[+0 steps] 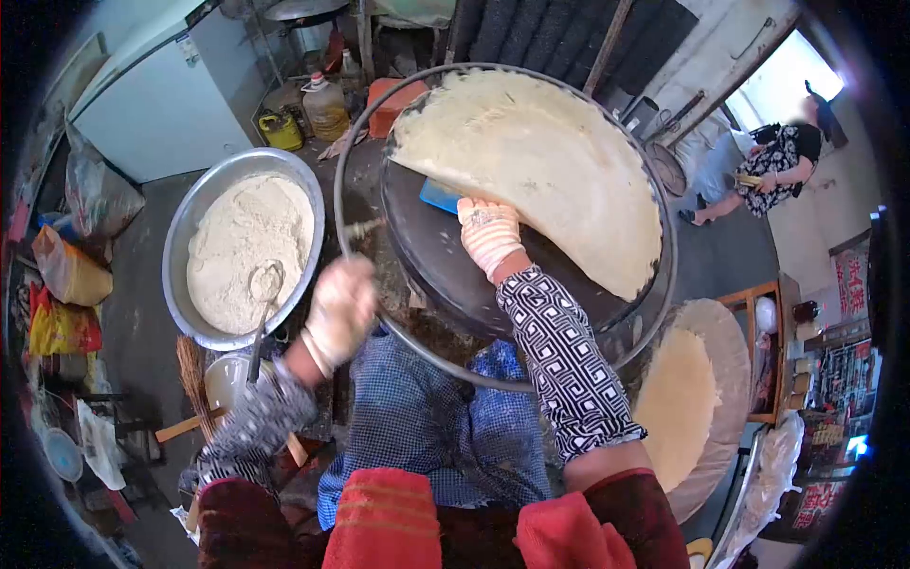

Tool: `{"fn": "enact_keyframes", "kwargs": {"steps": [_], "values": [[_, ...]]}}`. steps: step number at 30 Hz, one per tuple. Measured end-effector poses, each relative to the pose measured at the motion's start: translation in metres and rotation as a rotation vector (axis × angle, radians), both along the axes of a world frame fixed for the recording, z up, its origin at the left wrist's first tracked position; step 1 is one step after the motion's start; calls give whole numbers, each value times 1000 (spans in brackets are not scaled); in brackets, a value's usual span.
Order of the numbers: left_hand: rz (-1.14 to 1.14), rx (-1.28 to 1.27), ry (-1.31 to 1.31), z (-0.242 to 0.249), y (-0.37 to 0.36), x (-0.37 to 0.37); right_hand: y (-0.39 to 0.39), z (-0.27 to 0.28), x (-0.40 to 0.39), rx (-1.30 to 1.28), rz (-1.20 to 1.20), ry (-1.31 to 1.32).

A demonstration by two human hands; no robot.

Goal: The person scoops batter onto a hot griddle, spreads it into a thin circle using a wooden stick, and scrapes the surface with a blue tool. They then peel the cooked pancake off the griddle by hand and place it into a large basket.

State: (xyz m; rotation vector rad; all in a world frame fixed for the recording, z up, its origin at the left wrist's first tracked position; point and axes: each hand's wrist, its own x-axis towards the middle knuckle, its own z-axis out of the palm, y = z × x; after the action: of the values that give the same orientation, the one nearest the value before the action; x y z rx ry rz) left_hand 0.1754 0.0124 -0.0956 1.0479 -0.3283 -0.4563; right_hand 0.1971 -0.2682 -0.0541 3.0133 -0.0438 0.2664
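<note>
The pale batter sheet (545,161) is lying on the round black griddle (445,256), covering the far side & the R, w/ its cut-looking edge running past my R grip (490,235). That grip is closing round the blue scraper (440,196), which is sitting right by the sheet's edge. My L grip (341,303) is hovering btwn the griddle & the metal basin (243,248) (it's blurring, so I can't tell if it's open or closed). A metal ring (343,190) is circling the griddle. The basin is holding thick pale batter (232,228), w/ a ladle (265,282) resting in it, handle pointing twd me. On my R, a finished-looking round flatbread (675,408) is lying on a round pale mat (725,417). Farther off, upper R, a person (782,161) in a patterned garment is holding sth. A brush (192,379) is lying near the basin, lower L.
</note>
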Motion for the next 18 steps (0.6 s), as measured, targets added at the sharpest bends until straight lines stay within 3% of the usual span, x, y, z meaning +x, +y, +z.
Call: {"fn": "enact_keyframes", "kwargs": {"steps": [2, 4, 5, 6, 8, 9, 12, 13, 14, 16, 18], "values": [[355, 1053, -1206, 23, 13, 58, -4, -5, 3, 45, 72, -50], [240, 1298, -1505, 34, 14, 85, -5, -10, 3, 44, 78, -71], [288, 1174, -1715, 32, 5, 90, -4, -9, 4, -27, 58, -96], [292, 1171, -1719, 29, 4, 87, -4, -8, 4, -99, 36, -118], [-457, 1327, -1879, 14, -2, 57, -5, 1, 5, -27, 10, 13], [-349, 1252, -1767, -1, -9, 29, -4, 6, 5, 52, -13, 142], [-193, 1247, -1599, -25, -48, -78, -3, 6, 7, 62, -65, 146], [-35, 1114, -1384, -23, -71, -115, -4, -3, 8, -12, -70, 51], [-110, 1218, -1322, -21, -95, -149, -3, -1, 5, 1, -75, 46], [-215, 1158, -1120, -19, -142, -212, 0, 2, -2, -63, -36, -118], [-253, 640, -1154, -110, -180, -282, -1, -2, 3, 17, -46, 63]]}}
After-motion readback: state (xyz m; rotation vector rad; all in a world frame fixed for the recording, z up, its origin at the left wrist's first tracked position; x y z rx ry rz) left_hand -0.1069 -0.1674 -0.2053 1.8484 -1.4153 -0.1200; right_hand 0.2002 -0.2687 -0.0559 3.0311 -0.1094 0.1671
